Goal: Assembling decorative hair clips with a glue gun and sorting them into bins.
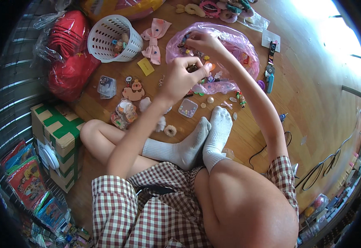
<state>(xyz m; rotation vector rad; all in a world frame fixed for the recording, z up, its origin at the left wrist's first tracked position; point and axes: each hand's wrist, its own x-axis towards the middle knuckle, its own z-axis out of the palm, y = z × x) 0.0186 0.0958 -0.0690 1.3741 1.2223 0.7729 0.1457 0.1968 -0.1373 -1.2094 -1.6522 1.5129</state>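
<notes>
A pink translucent plastic bag [246,43] lies open on the wooden floor with several small colourful trinkets in it. My left hand [184,78] is curled closed in front of the bag. Something small and dark shows between its fingers, too unclear to name, and an orange bit appears by the thumb tip. Over the bag's far left side, my right hand [205,43] has its fingers pinched together at a small dark, bluish thing that I cannot make out. Close to my left hand, a small clear box of beads [188,108] rests on the floor.
Left of the bag are a white perforated basket [102,39] holding small figures, a pink bow [155,39] and a yellow card [145,66]. A taped cardboard box [60,128] and a red plastic-wrapped bundle [69,53] stand farther left. A lanyard [272,53] and a cable [325,165] lie right.
</notes>
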